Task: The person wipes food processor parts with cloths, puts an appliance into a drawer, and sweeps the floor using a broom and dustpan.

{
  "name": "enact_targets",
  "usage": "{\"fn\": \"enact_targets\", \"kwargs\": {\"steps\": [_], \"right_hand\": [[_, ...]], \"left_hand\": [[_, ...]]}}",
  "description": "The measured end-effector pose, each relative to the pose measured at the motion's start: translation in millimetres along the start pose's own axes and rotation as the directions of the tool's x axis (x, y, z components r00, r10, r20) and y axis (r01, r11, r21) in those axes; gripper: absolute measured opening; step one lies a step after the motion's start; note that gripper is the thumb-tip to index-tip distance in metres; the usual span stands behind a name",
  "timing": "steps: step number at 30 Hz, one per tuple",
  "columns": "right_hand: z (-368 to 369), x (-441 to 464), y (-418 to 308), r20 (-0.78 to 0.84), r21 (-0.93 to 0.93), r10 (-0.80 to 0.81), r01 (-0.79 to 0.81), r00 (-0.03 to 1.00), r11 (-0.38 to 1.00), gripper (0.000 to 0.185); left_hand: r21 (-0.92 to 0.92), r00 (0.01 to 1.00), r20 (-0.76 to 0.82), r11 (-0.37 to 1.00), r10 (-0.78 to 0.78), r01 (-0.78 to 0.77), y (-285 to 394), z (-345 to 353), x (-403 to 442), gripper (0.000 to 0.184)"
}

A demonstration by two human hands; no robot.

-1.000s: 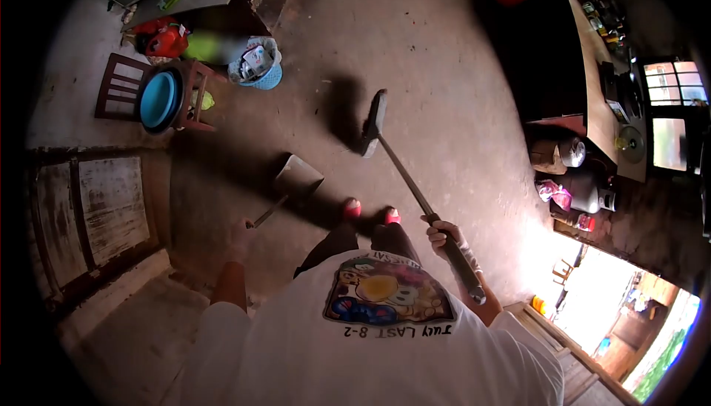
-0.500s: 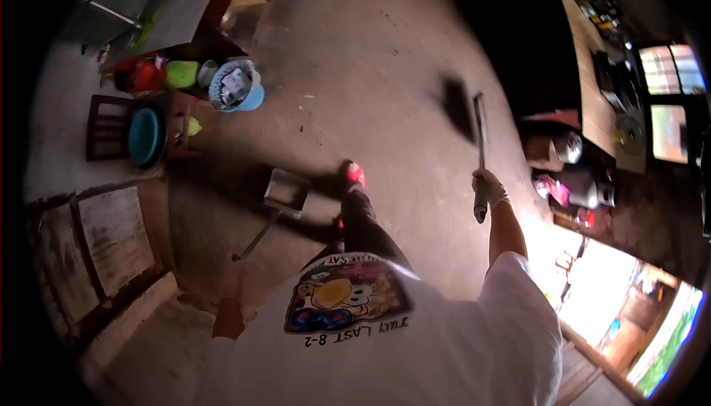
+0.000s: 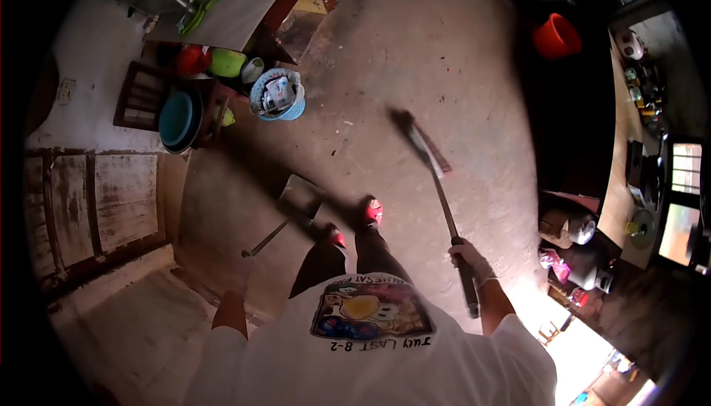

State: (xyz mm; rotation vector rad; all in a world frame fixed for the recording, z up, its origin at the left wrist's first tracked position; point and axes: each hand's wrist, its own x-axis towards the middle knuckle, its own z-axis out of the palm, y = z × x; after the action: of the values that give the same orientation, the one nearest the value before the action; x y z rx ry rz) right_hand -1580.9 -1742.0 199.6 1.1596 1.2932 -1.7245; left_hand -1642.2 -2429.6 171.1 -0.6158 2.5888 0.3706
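Observation:
My right hand [image 3: 471,258] is closed around the dark handle of a broom [image 3: 446,204]. The broom's long, narrow head [image 3: 428,147] is out ahead over the floor, slightly blurred. On the left, my left hand [image 3: 235,274] is at the handle end of a dustpan [image 3: 302,197], closed on it, though its fingers are faint against the pale background. The dustpan's square pan lies in front of my feet, left of my red shoes [image 3: 374,212], partly in shadow.
A blue basket [image 3: 280,98] with papers stands ahead on the left, near a chair [image 3: 141,96] bearing blue basins [image 3: 178,121]. A red bucket [image 3: 557,35] is at the far right. Counters line the right side; a wooden door [image 3: 104,206] is at the left.
The broom swung right, then back left and forward, its head now turned diagonally. My feet have stepped. The dustpan stays to the left, its handle still at my left hand. The view has shifted.

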Motion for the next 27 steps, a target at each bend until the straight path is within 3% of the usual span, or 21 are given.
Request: {"fn": "enact_targets", "kwargs": {"steps": [3,7,9,12,13,14,15,16,17,18,19,21,23,24,25,26,27], "right_hand": [[-9,-21,-59,0.129,-0.081,-0.003,0.014,0.992,0.997,0.024],[32,-23,-127,0.108,-0.197,-0.114,0.133,0.988,0.971,0.038],[47,1,-157,0.149,-0.238,-0.238,0.268,0.960,0.934,0.028],[57,61,-204,0.083,-0.249,-0.321,0.331,0.944,0.910,0.015],[57,87,-219,0.108,-0.256,-0.393,0.408,0.913,0.877,0.013],[63,106,-235,0.026,-0.259,-0.370,0.364,0.929,0.895,0.012],[87,100,-250,-0.043,-0.125,-0.414,0.406,0.909,0.905,0.010],[80,134,-264,0.006,-0.240,-0.366,0.357,0.930,0.903,0.009],[80,163,-270,-0.052,-0.206,-0.339,0.322,0.939,0.924,0.009],[84,191,-273,-0.106,-0.171,-0.310,0.290,0.945,0.942,0.009],[89,215,-273,-0.157,-0.133,-0.284,0.265,0.946,0.955,0.009],[104,255,-263,-0.231,-0.148,-0.222,0.191,0.947,0.970,0.007],[94,314,-207,-0.138,-0.549,-0.380,0.248,0.915,0.798,0.012],[101,320,-169,0.051,-0.789,-0.445,0.310,0.894,0.530,0.019],[112,311,-129,-0.054,-0.654,-0.383,0.257,0.922,0.711,0.017],[124,301,-89,-0.158,-0.479,-0.314,0.205,0.936,0.853,0.031],[143,251,-75,-0.144,-0.376,-0.302,0.231,0.942,0.898,0.042]], "left_hand": [[0.057,0.998,-0.035,0.997,-0.050,0.052,62,-44,-23,0.016],[-0.027,0.993,-0.076,0.995,0.090,-0.092,0,-20,18,0.018],[0.021,0.979,-0.075,0.982,0.188,-0.187,-4,-34,30,0.020],[-0.149,0.959,-0.118,0.951,0.256,-0.272,54,-106,12,0.022],[-0.157,0.971,-0.076,0.959,0.227,-0.237,59,-121,11,0.022],[-0.159,0.979,-0.034,0.966,0.200,-0.203,62,-134,15,0.022],[-0.162,0.985,0.003,0.972,0.175,-0.172,64,-139,25,0.022],[-0.338,0.979,-0.011,0.920,0.206,-0.198,41,-128,44,0.023],[-0.504,0.974,-0.027,0.838,0.227,-0.209,-2,-109,64,0.025],[-0.510,0.971,-0.027,0.832,0.238,-0.218,-10,-105,72,0.025],[-0.516,0.968,-0.027,0.826,0.250,-0.227,-18,-103,80,0.026],[-0.200,0.965,0.012,0.946,0.263,-0.255,7,-135,82,0.025],[-0.218,0.976,0.032,0.955,0.214,-0.203,-5,-129,92,0.023],[-0.226,0.980,0.039,0.957,0.196,-0.182,-11,-129,97,0.023],[-0.231,0.983,0.079,0.963,0.163,-0.141,-13,-130,103,0.022],[-0.237,0.985,0.117,0.966,0.130,-0.100,-12,-132,106,0.022],[-0.243,0.983,0.153,0.968,0.098,-0.059,-11,-134,112,0.022]]}}
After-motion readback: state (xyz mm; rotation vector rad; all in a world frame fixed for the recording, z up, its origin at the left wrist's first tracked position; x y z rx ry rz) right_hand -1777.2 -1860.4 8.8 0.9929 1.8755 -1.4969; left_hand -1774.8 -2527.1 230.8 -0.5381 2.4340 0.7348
